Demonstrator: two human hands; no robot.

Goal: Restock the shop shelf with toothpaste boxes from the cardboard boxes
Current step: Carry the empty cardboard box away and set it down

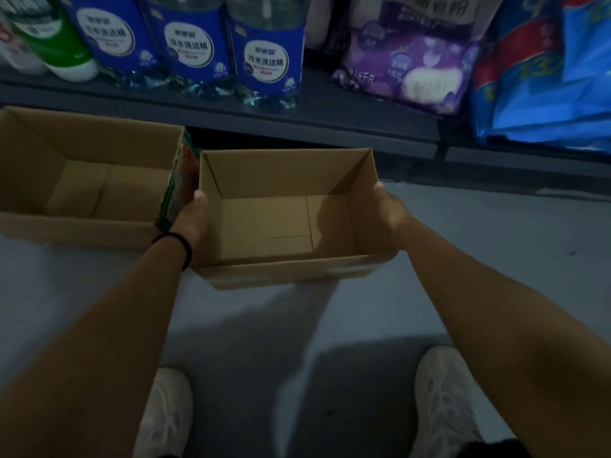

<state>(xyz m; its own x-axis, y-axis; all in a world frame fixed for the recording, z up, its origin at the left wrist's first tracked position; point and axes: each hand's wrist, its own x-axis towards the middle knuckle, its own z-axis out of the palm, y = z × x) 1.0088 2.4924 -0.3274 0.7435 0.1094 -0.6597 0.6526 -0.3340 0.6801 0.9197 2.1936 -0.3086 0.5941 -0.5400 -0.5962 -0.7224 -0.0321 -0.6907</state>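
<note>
An open cardboard box sits in the middle of the view, just in front of the bottom shelf, and nothing shows inside it but its bare bottom; whether it rests on the grey floor or is lifted a little off it cannot be told. The left hand grips the box's left wall, thumb over the top edge and the other fingers hidden on the outside. The right hand grips the right wall in the same way, its fingers out of sight behind the cardboard. A black band circles the left wrist. Just to the left stands a second cardboard box, larger, also open and showing only its bare bottom; its right end carries a green and orange print and lies very near the left hand, though contact cannot be made out. No toothpaste boxes show in either box. On the shelf behind stand three clear bottles with blue labels, a green and white bottle at the far left, a purple bag and a blue bag at the right. At the bottom of the view are two pale shoes.
</note>
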